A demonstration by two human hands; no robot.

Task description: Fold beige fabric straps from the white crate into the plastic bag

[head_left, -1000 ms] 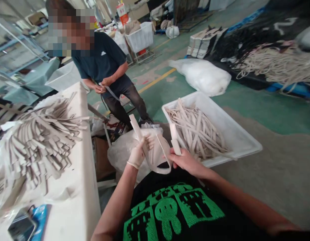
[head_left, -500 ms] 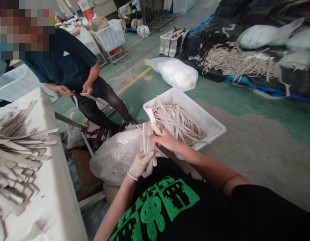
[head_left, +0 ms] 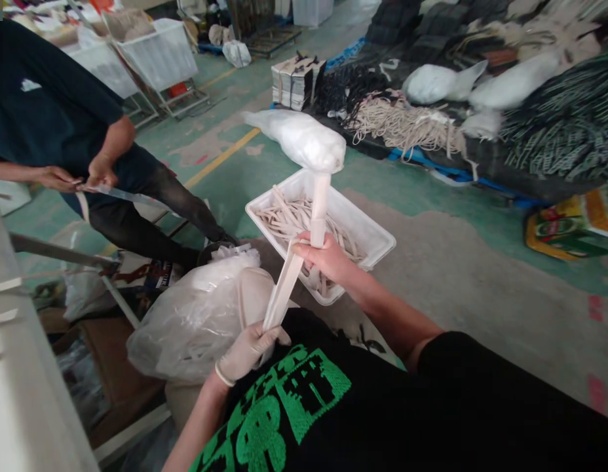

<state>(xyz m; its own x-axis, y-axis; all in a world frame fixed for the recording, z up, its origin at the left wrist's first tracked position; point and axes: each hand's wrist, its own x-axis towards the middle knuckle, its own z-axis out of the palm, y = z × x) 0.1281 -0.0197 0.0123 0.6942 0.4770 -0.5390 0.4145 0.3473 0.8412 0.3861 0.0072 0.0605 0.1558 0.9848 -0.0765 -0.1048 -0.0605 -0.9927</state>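
Observation:
In my left hand (head_left: 249,351), which wears a pale glove, I grip the lower part of a flat pale strap (head_left: 285,288). My bare right hand (head_left: 327,259) is closed around the strap higher up. Above that fist a wide, stiff end sticks up in front of a white plastic tub (head_left: 382,249). Many similar pale strips (head_left: 284,213) lie loosely heaped in the tub. A pale loop hangs beside my left hand, over a clear plastic bag (head_left: 181,321). Whether the strap is one piece or several layers I cannot tell.
At the left a co-worker (head_left: 53,124) stands holding a narrow strip in both hands. A white table edge (head_left: 33,367) runs along my left. Beyond the tub lies a stuffed white bag (head_left: 304,141); a colourful carton (head_left: 574,223) stands at the right.
My view has swung right. My hands have drawn apart, the left lower and the right higher along the strap, whose free end now points straight up.

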